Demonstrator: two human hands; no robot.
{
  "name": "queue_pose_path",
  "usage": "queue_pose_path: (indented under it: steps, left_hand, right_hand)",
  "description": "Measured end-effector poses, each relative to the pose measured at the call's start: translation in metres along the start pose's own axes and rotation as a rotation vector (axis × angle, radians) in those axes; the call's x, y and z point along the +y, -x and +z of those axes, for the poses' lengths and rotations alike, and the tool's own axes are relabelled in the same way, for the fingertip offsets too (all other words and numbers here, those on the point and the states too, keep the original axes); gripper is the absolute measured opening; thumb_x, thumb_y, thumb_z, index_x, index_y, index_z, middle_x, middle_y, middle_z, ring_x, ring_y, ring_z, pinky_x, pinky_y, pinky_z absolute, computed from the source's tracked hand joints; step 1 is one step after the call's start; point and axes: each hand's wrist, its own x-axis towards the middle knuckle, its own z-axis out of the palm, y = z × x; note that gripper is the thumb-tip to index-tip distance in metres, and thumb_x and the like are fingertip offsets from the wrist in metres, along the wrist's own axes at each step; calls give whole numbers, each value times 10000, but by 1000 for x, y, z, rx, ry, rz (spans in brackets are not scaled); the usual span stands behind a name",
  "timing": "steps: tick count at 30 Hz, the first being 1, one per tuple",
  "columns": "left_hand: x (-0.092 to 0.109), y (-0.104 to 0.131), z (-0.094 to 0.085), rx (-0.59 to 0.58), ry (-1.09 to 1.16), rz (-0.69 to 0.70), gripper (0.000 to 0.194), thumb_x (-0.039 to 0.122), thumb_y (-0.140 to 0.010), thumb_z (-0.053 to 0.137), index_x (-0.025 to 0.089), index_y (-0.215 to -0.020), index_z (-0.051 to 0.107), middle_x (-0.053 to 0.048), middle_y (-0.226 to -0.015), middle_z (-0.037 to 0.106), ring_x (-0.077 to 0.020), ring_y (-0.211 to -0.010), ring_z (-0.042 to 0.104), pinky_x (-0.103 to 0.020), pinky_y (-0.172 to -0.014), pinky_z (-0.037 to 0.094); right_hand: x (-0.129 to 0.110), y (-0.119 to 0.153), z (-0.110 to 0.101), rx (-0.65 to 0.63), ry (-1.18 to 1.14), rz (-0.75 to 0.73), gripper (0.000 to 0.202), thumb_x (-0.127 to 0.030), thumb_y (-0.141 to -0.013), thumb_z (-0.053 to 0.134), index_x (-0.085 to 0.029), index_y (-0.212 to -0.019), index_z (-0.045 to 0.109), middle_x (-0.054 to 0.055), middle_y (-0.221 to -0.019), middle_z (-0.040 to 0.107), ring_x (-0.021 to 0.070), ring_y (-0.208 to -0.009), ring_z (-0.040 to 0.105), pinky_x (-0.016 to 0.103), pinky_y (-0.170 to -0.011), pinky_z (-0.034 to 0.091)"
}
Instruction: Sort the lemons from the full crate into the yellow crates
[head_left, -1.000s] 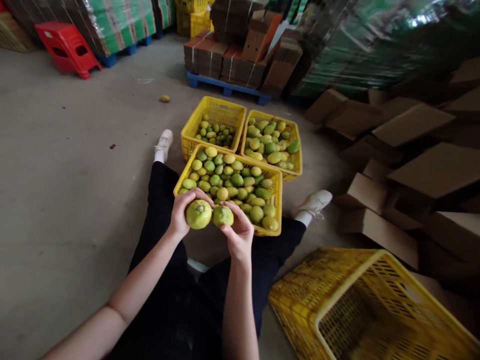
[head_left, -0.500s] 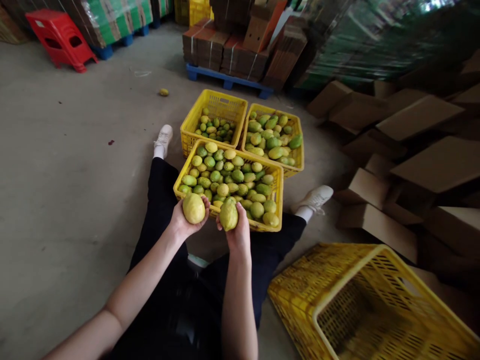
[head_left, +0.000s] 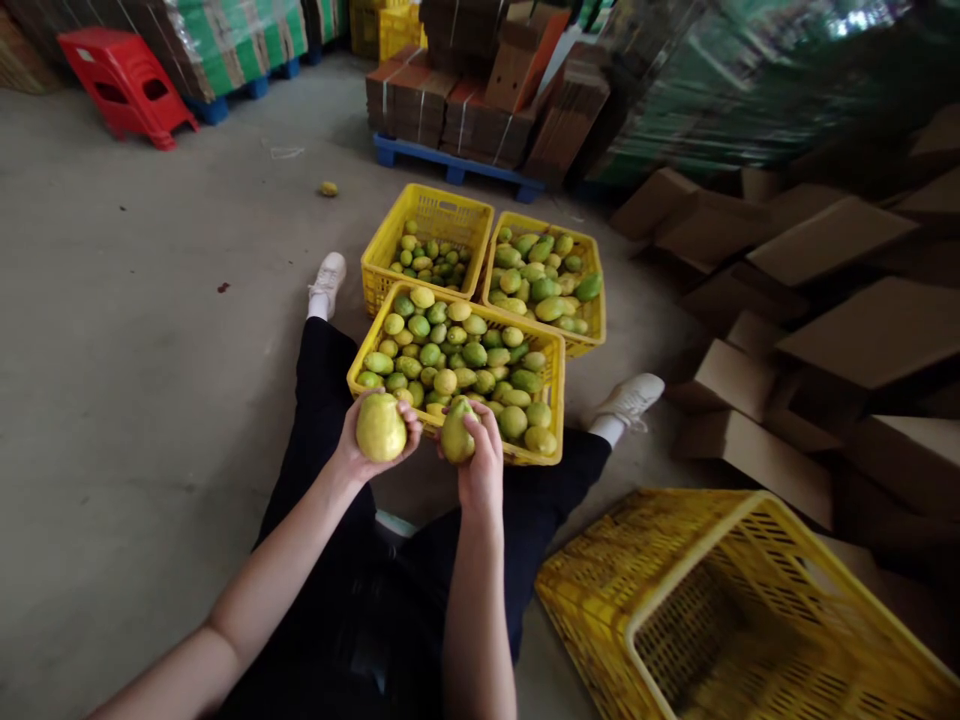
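My left hand is wrapped around a large pale yellow lemon, its palm under and behind the fruit. In my right hand is a greener, pear-shaped lemon, with the thumb lying across its upper side. Both fruits are held apart, side by side, over the near edge of a yellow crate. That crate holds many green and yellow lemons. Some fingers are hidden behind the fruit.
Two more yellow crates, a left one and a right one, hold fruit behind the near crate. A large yellow crate lies tipped at lower right. Cardboard boxes, a red stool and a loaded blue pallet stand around.
Both fruits have turned in my hands. The left lemon now shows its narrower top end upward, and the right one's tip has swung up under my thumb. The crates stay put.
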Motion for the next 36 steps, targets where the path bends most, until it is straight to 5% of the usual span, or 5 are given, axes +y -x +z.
queue_pose_path:
  steps: [4,11,16,23,36]
  left_hand:
    - [-4,-5,-4,-54,-100,81,261,394,-828,583,168,-699,568,-155,-1116,698,-289,-1056,672,-427,-902,551]
    - [-12,-17,-27,175,-84,278,324,411,-913,475,199,-761,668,-53,-761,711,-208,-774,697,-323,-771,570]
    - [-11,-15,-35,104,-154,397,280,462,-843,622,234,-964,731,-64,-1086,743,-285,-1215,628,-386,-1005,511]
    - [-13,-10,-20,-107,-202,340,597,449,-788,668,319,-1366,591,-73,-1339,642,-303,-1311,567,-432,-1057,487]
    - [7,-9,24,119,-595,643,446,359,-874,532,135,-505,649,-55,-518,592,-143,-525,573,-253,-548,458]
  right_hand:
    - [-7,11,6,30,360,-310,363,-427,-836,638,-228,-1137,592,53,-1097,668,226,-1040,641,403,-942,522]
    - [13,27,37,-179,915,-601,526,-379,-994,434,-173,-1477,405,200,-1527,424,319,-1438,383,569,-1151,363]
    - [34,35,44,-277,1004,-670,888,-552,-821,687,-165,-1535,328,231,-1647,179,440,-1525,168,667,-1138,337]
    - [40,43,52,-168,843,-815,610,-333,-786,768,-197,-1342,557,200,-1500,446,406,-1496,293,657,-1151,354]
    - [-5,18,-5,-205,614,-807,612,-226,-789,798,-291,-1358,583,96,-1297,661,282,-1221,634,461,-1036,552]
